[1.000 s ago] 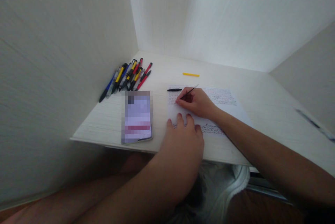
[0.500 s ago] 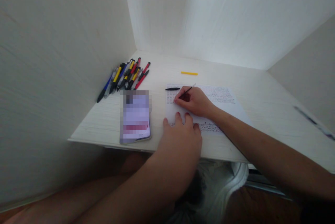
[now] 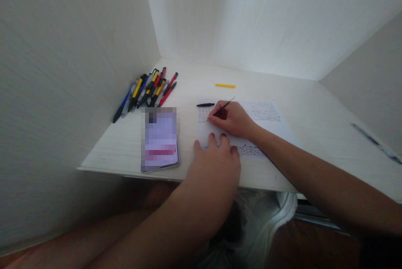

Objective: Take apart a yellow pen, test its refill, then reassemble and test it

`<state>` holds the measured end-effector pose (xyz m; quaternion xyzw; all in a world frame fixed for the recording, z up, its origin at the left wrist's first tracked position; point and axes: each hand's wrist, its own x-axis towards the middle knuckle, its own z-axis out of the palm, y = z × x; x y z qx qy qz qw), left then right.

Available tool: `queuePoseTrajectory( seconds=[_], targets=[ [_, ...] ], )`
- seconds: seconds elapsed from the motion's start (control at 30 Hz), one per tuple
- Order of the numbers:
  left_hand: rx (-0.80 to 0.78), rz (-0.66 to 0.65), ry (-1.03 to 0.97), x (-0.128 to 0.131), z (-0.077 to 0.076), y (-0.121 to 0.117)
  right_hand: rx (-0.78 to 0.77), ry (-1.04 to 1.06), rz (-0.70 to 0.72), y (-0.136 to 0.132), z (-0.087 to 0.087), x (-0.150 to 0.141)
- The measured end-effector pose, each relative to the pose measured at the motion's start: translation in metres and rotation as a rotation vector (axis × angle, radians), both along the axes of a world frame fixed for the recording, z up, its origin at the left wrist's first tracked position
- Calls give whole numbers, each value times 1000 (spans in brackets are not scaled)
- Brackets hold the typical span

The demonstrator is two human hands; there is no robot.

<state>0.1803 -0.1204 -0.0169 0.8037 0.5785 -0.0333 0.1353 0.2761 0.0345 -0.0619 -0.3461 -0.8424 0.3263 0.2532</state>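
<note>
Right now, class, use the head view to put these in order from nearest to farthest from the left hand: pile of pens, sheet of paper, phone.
1. Sheet of paper: under the fingers of the left hand.
2. Phone: just to that hand's left, near the desk's front edge.
3. Pile of pens: farther off, beyond the phone by the left wall.

left hand (image 3: 215,164): back up, fingers spread — left forearm (image 3: 169,223) angled from lower left | right hand (image 3: 232,120): farther forward, fingers pinched — right forearm (image 3: 301,162) slanting from right
</note>
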Motion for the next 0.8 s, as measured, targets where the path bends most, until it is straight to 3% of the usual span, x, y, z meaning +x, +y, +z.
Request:
queuePoseTrajectory(
  seconds=[0.8],
  targets=[
    [41,-16,17,-1,-1,0,31,-5,-23,-1,-1,0]
  ],
)
